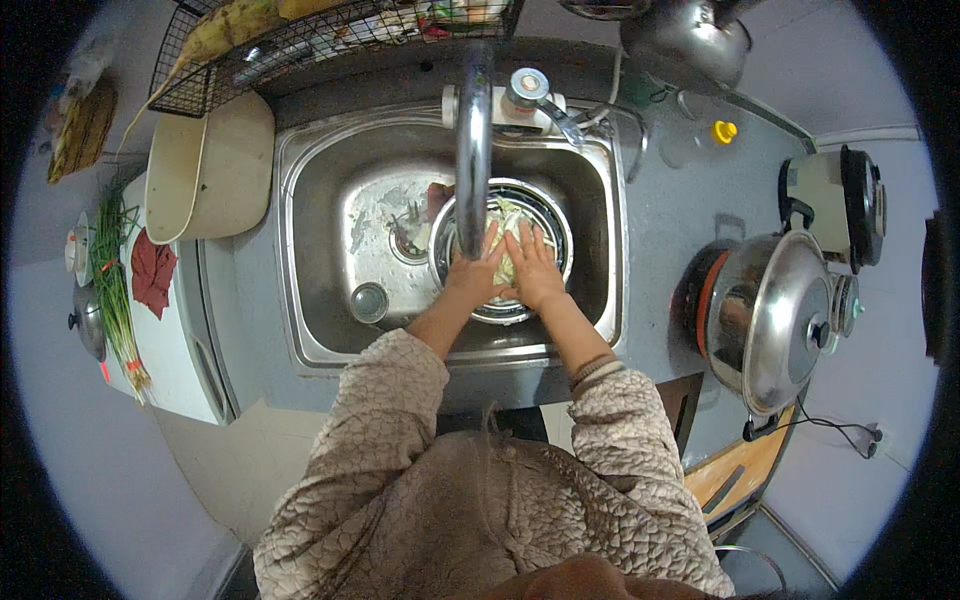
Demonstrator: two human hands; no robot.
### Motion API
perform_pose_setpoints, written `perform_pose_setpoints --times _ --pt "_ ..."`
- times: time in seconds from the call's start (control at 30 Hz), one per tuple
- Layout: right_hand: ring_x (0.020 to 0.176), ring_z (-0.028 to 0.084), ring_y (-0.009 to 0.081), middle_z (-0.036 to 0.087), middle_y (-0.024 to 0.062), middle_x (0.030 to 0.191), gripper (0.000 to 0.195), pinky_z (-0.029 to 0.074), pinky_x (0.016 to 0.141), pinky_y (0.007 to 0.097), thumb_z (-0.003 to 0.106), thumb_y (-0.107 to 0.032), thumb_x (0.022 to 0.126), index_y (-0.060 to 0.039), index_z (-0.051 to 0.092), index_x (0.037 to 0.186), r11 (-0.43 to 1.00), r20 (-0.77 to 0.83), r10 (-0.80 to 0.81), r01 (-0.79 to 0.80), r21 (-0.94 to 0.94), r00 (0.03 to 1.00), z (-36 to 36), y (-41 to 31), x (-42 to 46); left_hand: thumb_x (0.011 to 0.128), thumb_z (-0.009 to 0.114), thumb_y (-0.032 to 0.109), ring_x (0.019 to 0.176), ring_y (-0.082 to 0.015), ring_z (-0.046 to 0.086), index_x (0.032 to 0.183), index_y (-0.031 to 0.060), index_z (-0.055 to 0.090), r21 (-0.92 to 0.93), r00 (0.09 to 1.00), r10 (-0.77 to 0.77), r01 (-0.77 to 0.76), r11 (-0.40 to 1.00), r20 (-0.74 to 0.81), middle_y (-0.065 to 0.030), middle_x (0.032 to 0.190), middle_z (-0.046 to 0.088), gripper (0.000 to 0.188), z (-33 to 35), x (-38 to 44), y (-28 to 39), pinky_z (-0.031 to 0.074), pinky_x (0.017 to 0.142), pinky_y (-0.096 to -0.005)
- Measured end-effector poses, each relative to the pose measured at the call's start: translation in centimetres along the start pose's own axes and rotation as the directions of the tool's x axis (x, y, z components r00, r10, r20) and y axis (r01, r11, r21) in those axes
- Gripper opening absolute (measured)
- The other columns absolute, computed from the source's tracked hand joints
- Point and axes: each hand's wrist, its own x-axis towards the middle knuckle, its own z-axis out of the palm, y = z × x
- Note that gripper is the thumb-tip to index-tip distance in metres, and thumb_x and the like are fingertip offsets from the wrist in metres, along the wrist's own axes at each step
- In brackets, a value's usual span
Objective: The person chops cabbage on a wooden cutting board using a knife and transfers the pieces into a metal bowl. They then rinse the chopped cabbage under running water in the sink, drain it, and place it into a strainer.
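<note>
Pale shredded vegetable, perhaps cabbage point(507, 206), fills a round stainless steel bowl point(568, 251) on the right side of the sink point(420, 180). My left hand point(474, 276) lies on the shreds, its fingers spread and partly hidden behind the faucet spout point(474, 142). Beside it, my right hand point(535, 271) rests palm down on the same shreds, fingers apart. The thumb sides of both hands almost meet. Neither hand grips anything that I can make out. Whether water runs from the spout cannot be seen.
In the sink's left part are a clear glass point(369, 302), the drain point(409, 244) with scraps around it, and a dark red cloth point(439, 201). A faucet lever point(555, 112) rises behind. A large lidded pot point(784, 330) stands right; a beige bin point(232, 165) stands left.
</note>
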Motion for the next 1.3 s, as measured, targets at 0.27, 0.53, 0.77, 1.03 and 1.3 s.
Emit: perform_pose_setpoints --times 0.27,0.53,0.77,1.03,1.3 --pt "0.129 0.013 0.0331 0.006 0.0132 0.142 0.093 0.028 0.1 0.0403 0.073 -0.022 0.06 -0.0137 0.018 0.134 0.996 -0.087 -0.001 -0.007 -0.089 0.996 4.2 1.1 2.9 0.066 0.061 0.045 0.126 -0.0355 0.017 0.128 0.0109 0.038 0.222 0.941 0.028 0.051 0.974 -0.336 -0.0068 0.141 0.015 0.074 6.2 2.7 -1.8 0.013 0.1 -0.0501" --pt "0.109 0.039 0.0347 0.039 0.0138 0.123 0.063 0.036 0.092 0.0398 0.07 0.0 0.054 -0.0126 0.05 0.113 0.924 -0.301 -0.074 0.179 0.339 0.951 0.8 2.1 3.2 0.058 0.065 0.002 0.112 -0.0282 0.038 0.11 0.0101 0.051 -0.506 0.887 -0.093 -0.169 0.845 -0.452 -0.0072 0.116 0.046 0.054 1.6 2.7 -1.0 0.026 0.095 -0.0467" --pt "0.128 0.016 0.034 0.012 0.0109 0.141 0.098 0.025 0.1 0.0487 0.073 -0.004 0.052 -0.0218 0.022 0.134 0.99 -0.035 -0.135 0.137 0.038 0.99 -1.6 0.3 2.4 0.063 0.067 0.02 0.129 -0.0358 0.01 0.133 0.0084 0.02 -0.179 0.977 -0.091 0.056 0.982 -0.191 -0.0119 0.139 0.015 0.085 0.6 0.9 -0.2 0.013 0.101 -0.0539" --pt "0.129 0.014 0.0342 0.009 0.006 0.142 0.075 0.026 0.099 0.0489 0.067 -0.016 0.066 -0.0147 0.027 0.129 0.969 0.052 -0.148 0.155 -0.193 0.988 1.7 0.9 5.4 0.068 0.058 0.024 0.115 -0.028 0.036 0.116 0.0068 0.048 -0.891 0.784 -0.44 -0.313 0.328 -0.437 -0.0089 0.12 0.045 0.052 8.2 4.9 -1.6 0.032 0.088 -0.0456" --pt "0.111 0.039 0.0301 0.039 0.0082 0.124 0.074 0.038 0.088 0.0435 0.066 -0.003 0.06 -0.0196 0.036 0.126 0.926 -0.239 -0.266 0.317 0.207 0.934 -1.6 1.6 4.4 0.063 0.057 0.003 0.113 -0.0313 0.036 0.115 0.009 0.049 -0.413 0.869 -0.075 -0.155 0.898 -0.49 -0.0099 0.121 0.043 0.053 -1.5 1.9 0.2 0.031 0.093 -0.0451"
